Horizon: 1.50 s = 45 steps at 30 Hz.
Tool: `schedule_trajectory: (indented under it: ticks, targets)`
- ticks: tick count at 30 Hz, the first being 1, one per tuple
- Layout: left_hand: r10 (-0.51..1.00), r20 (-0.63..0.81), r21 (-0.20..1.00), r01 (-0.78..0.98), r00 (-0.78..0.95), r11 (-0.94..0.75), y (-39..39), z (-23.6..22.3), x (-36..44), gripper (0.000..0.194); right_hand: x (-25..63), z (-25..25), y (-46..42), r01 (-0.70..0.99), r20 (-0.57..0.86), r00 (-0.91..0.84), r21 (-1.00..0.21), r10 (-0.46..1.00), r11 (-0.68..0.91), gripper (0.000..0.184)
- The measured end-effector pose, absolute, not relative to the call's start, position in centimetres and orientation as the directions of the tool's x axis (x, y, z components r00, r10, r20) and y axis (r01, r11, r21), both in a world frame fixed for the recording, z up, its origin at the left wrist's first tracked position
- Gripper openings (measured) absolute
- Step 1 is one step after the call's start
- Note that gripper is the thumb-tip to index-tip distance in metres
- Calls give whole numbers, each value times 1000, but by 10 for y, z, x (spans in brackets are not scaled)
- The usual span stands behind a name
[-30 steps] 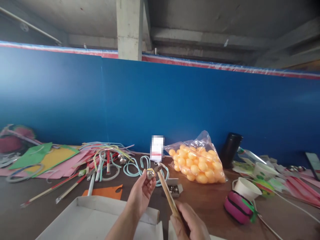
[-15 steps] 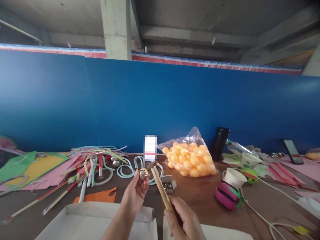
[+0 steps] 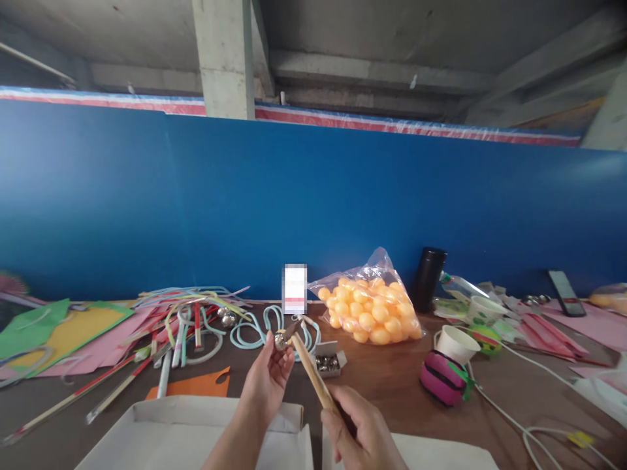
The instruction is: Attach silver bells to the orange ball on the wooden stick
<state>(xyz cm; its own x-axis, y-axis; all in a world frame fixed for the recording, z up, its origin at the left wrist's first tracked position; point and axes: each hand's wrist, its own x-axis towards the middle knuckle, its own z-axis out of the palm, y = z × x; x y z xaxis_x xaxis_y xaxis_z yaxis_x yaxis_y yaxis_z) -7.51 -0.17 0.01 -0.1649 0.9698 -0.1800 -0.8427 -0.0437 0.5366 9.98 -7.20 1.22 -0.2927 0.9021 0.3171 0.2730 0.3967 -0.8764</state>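
My left hand (image 3: 267, 385) is raised over the table with its fingertips pinched on a small shiny metal ball (image 3: 281, 339). My right hand (image 3: 360, 434) grips the wooden handle of a small hammer (image 3: 309, 372). The hammer's metal head touches the ball at the fingertips. Both hands hover above a white cardboard box (image 3: 196, 431) at the near edge.
A bag of orange balls (image 3: 369, 307) lies behind the hands, beside a black cup (image 3: 428, 279). A small box of metal bits (image 3: 328, 360), light blue loops (image 3: 255, 326), coloured strips and paper sheets (image 3: 73, 326) lie left. Paper cups (image 3: 455, 343), a pink pouch (image 3: 441, 378) and cables lie right.
The hammer head has moved left onto the ball in my left fingers. The view has shifted slightly to the right.
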Motion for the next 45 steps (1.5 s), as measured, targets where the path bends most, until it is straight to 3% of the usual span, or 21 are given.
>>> schedule_trajectory:
  ticks: [16,26,45]
  targets:
    - [967,-204,533,-846,-151,-20,-2,3,-74,17,102,10,-70,357,417,-284,-790,863,499,35]
    - [970,-187,552,-833,-158,-29,-4,4,-74,18,100,18,-74,279,343,-259,-868,903,410,40]
    - [965,-174,549,-833,-195,-69,0,0,-73,10,99,25,-77,310,273,-274,-882,922,354,42]
